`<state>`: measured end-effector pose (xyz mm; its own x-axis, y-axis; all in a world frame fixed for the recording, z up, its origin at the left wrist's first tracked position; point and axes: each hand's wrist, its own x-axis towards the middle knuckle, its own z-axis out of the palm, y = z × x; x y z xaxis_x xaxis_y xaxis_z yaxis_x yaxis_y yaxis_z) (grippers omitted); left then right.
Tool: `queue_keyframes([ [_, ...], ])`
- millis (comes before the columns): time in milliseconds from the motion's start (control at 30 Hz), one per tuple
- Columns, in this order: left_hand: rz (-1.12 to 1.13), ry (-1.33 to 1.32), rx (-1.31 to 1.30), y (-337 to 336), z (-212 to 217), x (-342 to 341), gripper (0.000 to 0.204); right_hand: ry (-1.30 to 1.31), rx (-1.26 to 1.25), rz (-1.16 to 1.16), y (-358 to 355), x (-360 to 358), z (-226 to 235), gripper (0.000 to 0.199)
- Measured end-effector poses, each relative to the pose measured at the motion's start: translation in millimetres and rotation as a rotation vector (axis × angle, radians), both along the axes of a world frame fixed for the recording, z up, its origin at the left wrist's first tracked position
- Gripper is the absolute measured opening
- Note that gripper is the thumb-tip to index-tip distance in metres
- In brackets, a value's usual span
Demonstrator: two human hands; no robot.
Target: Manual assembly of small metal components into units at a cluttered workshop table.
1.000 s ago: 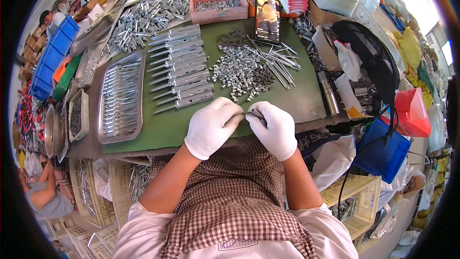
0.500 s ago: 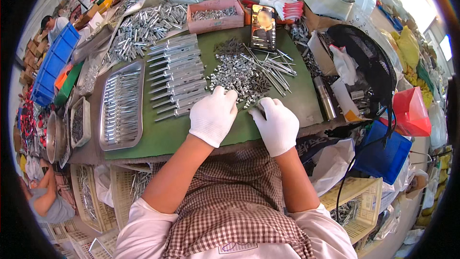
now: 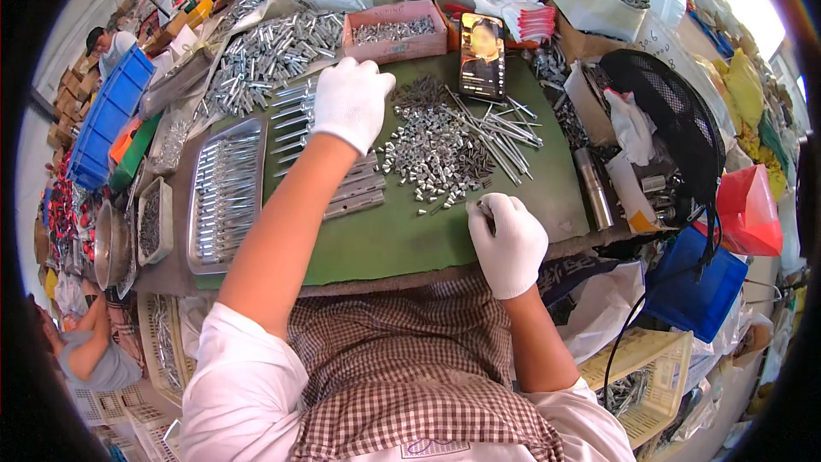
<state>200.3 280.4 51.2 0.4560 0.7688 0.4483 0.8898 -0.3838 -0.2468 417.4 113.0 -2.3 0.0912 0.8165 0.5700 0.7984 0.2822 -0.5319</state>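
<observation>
My left hand (image 3: 351,104), in a white knit glove, is over the far end of a row of silver metal sleeves with thin rods (image 3: 357,192). Its fingers are curled; whatever they hold is hidden beneath them. Near the front edge of the green mat (image 3: 393,248), my gloved right hand (image 3: 508,246) is closed, thumb against forefinger, around something small and dark that I cannot make out. A heap of small silver, nut-like pieces (image 3: 423,154) lies between the hands. Behind it sit small dark pieces (image 3: 419,90), with long thin rods (image 3: 496,141) spread to the right.
On the left, a metal tray (image 3: 219,267) holds finished-looking rows of rods. Beyond are a pile of silver sleeves (image 3: 269,60), a pink box (image 3: 398,53) of small parts and a propped phone (image 3: 481,58). A metal cylinder (image 3: 592,188) stands right. Another person (image 3: 111,47) is far left.
My left hand has moved away and left, from beside the nut-like pieces to the far end of the sleeve row. The right hand has drawn slightly back toward me. The view has shifted a little.
</observation>
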Motion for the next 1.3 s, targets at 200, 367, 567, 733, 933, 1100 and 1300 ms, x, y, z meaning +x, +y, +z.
queue_keyframes([
  [200, 0.048, 0.205, -0.139, 34.8, -1.2, 21.7, 0.017, 0.028, 0.013, 0.001, -0.4, 1.2, 0.1, 0.014],
  [367, 0.199, 0.282, -0.246, 50.6, -9.2, 28.2, 0.023, 0.021, 0.013, 0.013, 0.1, 0.3, 1.0, 0.014],
  [567, 0.234, 0.271, -0.250, 32.9, 8.1, 29.4, 0.020, 0.031, 0.027, 0.010, 0.2, 0.1, 1.7, 0.013],
  [733, -0.295, -0.283, -0.056, -32.3, 12.4, 25.4, 0.009, 0.058, 0.001, 0.011, 0.2, 5.3, -1.0, 0.012],
  [933, -0.349, -0.571, -0.469, -145.2, 4.5, 30.9, 0.010, 0.437, -0.314, 0.374, -5.7, 2.4, 25.5, 0.021],
  [1100, -0.302, -0.717, -0.385, -168.5, -11.1, 22.9, 0.014, 0.429, -0.403, 0.463, -8.7, -9.2, 26.0, 0.019],
  [1300, -0.294, -0.718, -0.386, -175.7, -17.7, 18.4, 0.014, 0.375, -0.322, 0.456, -10.5, -14.5, 22.0, 0.013],
])
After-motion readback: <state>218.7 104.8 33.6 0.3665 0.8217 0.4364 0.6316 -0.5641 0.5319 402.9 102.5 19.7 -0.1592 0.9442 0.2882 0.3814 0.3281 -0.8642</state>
